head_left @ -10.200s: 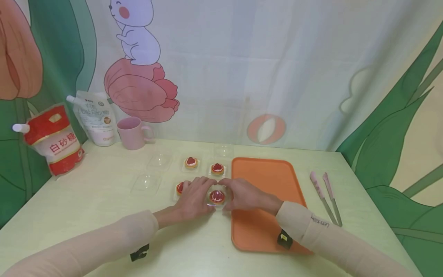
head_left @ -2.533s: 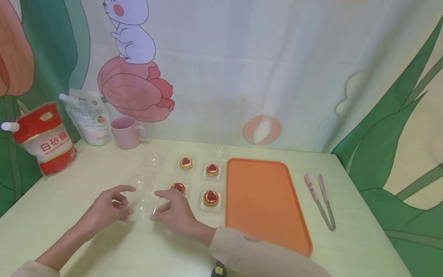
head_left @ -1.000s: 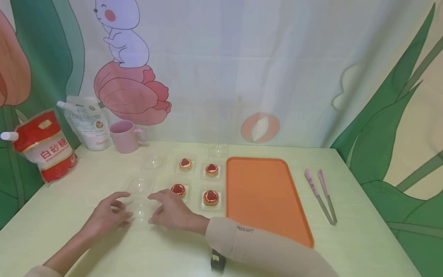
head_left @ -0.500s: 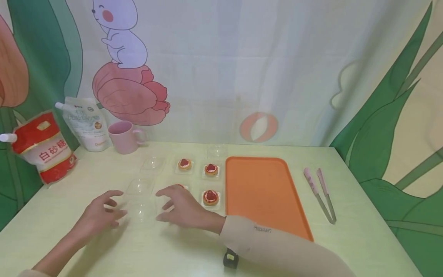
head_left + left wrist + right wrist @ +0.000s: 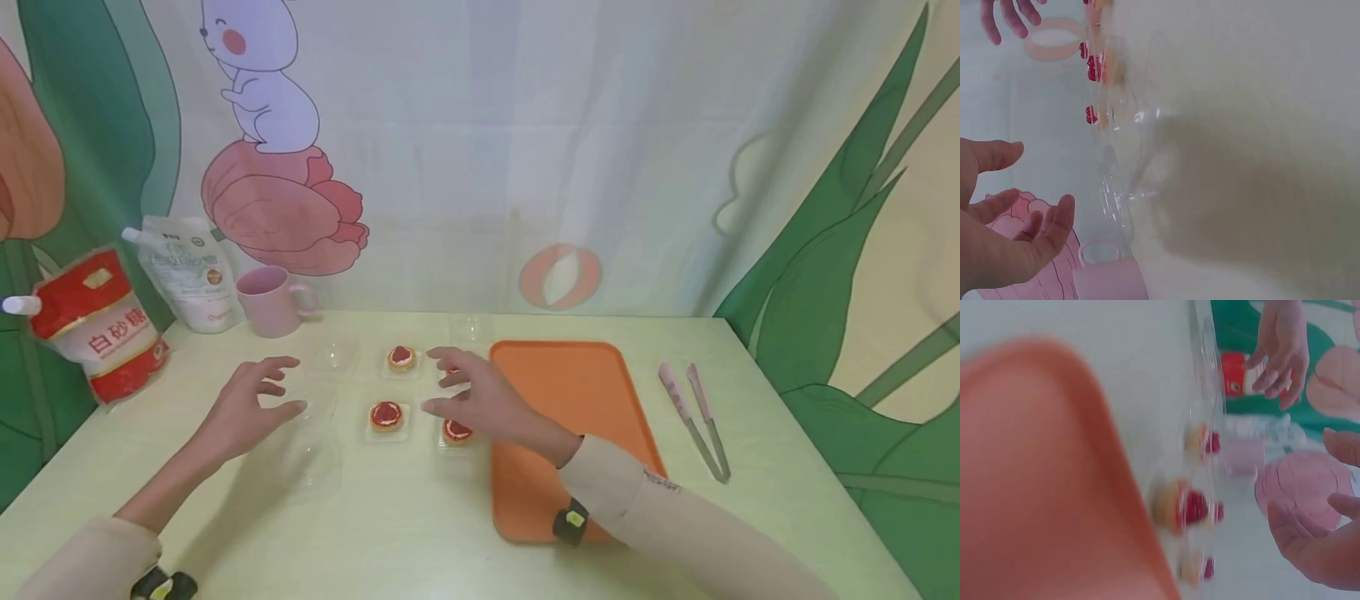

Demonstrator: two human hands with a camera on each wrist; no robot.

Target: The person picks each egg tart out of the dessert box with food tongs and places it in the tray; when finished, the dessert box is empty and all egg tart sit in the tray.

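Observation:
My left hand [image 5: 251, 408] hovers over the left of the table, fingers apart and holding nothing, near several clear plastic lids [image 5: 309, 462]. Over the front right berry tart [image 5: 457, 431] and the back right berry tart [image 5: 453, 367] is my right hand [image 5: 483, 396], also with nothing in it; it partly hides both. Two further tarts, the back left berry tart [image 5: 401, 358] and the front left berry tart [image 5: 386, 416], sit on clear plastic bases. Both wrist views show space between the thumb and fingers of the left hand [image 5: 1010, 231] and right hand [image 5: 1329, 544].
An orange tray [image 5: 555, 367] lies right of the tarts, under the right forearm. Pink-handled tongs [image 5: 697, 425] lie farther right. At the back left stand a pink mug [image 5: 268, 304], a white pouch [image 5: 187, 275] and a red sugar bag [image 5: 101, 325]. Another clear lid [image 5: 470, 327] sits behind.
Earlier both hands were at the front right tart, then held a clear lid at the left. They let go of it there; both have risen, the right moving rightward over the right-hand tarts.

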